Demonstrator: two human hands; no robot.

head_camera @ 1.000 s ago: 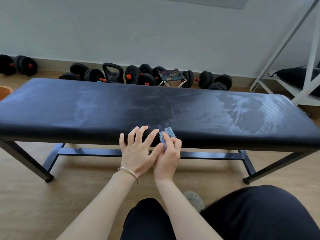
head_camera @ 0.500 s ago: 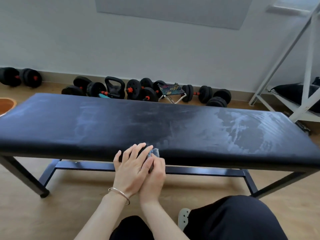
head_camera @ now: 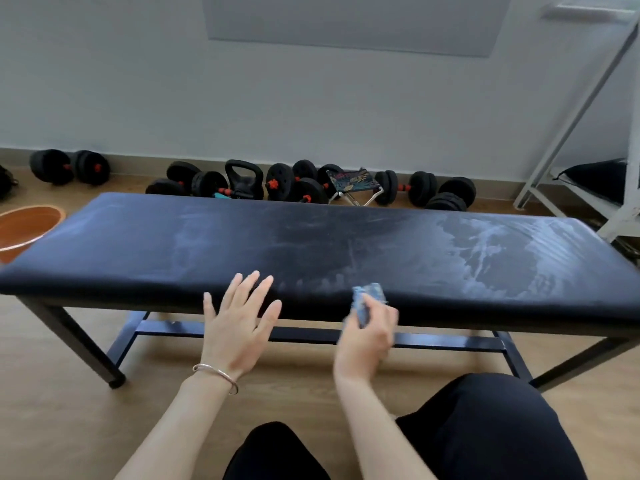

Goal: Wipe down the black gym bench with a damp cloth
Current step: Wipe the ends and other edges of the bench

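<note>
Grey wall, wood-plank floor, and a row of black dumbbells with red collars plus a black kettlebell along the skirting. Orange plastic basin far left, white metal rack right.

Long black padded vinyl gym bench on a dark steel frame runs across the view, in front of the person's knees. Whitish smears are heaviest on its right third, with a lighter haze left of centre. The middle looks darkest.

Small blue patterned cloth is bunched in the right hand, fingers curled round it, at the near edge just right of centre. It's blurred, so I can't tell whether it touches the pad.

Left hand is over the near edge left of the cloth, its fingers straight and spread, holding nothing. Contact unclear.

Handling, my read:
- Cloth is light, limp and damp, so it will likely drag on the vinyl rather than glide.
- The wad is small and gives a narrow swath. Grip it from behind and leave a flat face exposed.
- Bench is heavy and its frame rigid, so it shouldn't shift under wiping.
- Pad gives slightly and the vinyl is probably slick once wet.
- Brace flat-palmed on the pad if needed, not on the rounded edge.
</note>
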